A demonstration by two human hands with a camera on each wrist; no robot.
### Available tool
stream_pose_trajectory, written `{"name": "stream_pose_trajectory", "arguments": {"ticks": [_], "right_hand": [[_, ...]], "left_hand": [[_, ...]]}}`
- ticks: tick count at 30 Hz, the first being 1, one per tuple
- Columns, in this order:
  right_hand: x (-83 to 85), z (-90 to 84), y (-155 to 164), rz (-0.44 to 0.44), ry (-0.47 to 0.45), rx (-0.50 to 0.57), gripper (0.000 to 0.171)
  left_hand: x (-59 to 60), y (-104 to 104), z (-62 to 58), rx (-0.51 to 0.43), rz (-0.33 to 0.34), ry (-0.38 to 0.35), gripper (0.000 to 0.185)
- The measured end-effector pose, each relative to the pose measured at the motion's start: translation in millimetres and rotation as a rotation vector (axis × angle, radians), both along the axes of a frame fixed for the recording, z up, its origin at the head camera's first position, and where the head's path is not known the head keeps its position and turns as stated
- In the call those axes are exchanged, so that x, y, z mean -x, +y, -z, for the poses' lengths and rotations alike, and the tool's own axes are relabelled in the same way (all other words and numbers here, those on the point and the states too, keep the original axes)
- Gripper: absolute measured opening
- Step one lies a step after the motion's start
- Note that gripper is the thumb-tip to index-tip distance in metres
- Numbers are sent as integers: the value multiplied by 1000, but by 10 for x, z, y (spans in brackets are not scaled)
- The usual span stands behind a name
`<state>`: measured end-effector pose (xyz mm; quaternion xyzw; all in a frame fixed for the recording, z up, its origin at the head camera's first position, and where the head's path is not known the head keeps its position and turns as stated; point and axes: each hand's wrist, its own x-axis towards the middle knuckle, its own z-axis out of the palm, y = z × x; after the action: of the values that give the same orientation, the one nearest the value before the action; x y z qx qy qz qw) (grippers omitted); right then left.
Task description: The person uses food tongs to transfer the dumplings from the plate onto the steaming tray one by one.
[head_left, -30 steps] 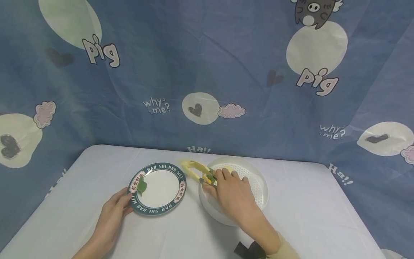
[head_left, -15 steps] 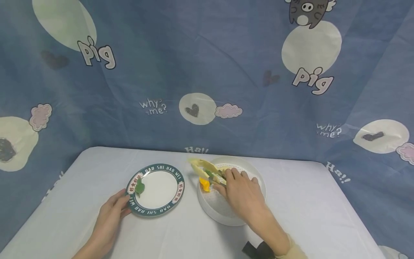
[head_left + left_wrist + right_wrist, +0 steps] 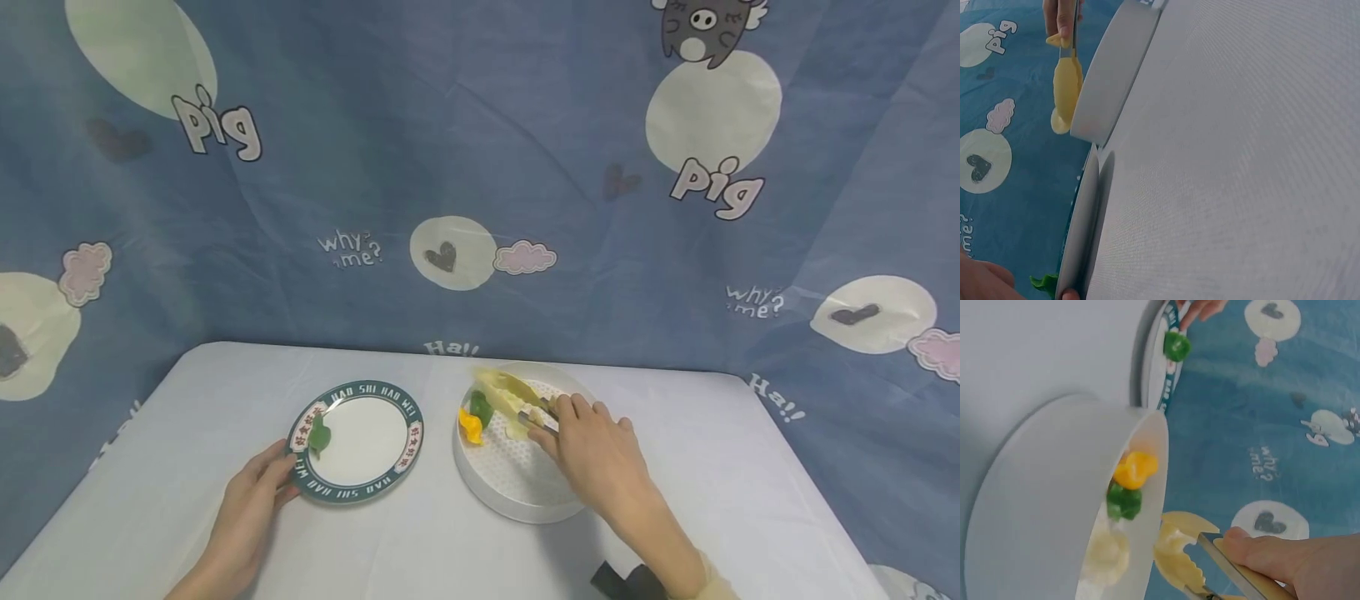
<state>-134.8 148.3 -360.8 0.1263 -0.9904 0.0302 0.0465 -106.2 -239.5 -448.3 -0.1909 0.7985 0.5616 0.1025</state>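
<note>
Across the upper part of the head view hangs a blue printed curtain (image 3: 360, 175); below it, filling the lower part, spreads the white desk (image 3: 720, 483); right of centre on it is a white bowl (image 3: 517, 508) with a dotted floor, and left of centre is a plate (image 3: 367, 442) with a dark green lettered rim. At the lower left, the left hand (image 3: 243, 504) grips the plate by its left rim, a fingertip showing at the plate's edge in the left wrist view; at the lower right, the right hand (image 3: 603, 458), with a pale sleeve (image 3: 716, 589) behind it, grasps a pair of yellow-tipped tongs (image 3: 498, 388) by their metal arms. The tong heads are over the bowl, towards its upper left; they look parted in the right wrist view, with no piece visible between them, though the head view leaves this hard to tell.

Smallest are the pieces; a pale piece (image 3: 1105, 557) lies in the bowl near the tongs; a green piece (image 3: 482, 409) and a yellow piece (image 3: 471, 427) sit side by side against the bowl's left wall; another one, a green leaf-like piece (image 3: 320, 435), is already on the plate at its left side. Judging by this layout, the sorting between bowl and plate is at an early stage; one piece is on the plate, while at least three are in the bowl.
</note>
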Motion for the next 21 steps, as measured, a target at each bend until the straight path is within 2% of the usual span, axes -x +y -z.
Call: {"name": "stream_pose_trajectory", "arguments": {"ticks": [15,21], "right_hand": [[-57,58,312,55,16,-8,52],[-76,82,405,91,-16,-12,50]], "left_hand": [[22,-13,33,18,3,-4,79],[25,-14,46,15,0,-2,79]]}}
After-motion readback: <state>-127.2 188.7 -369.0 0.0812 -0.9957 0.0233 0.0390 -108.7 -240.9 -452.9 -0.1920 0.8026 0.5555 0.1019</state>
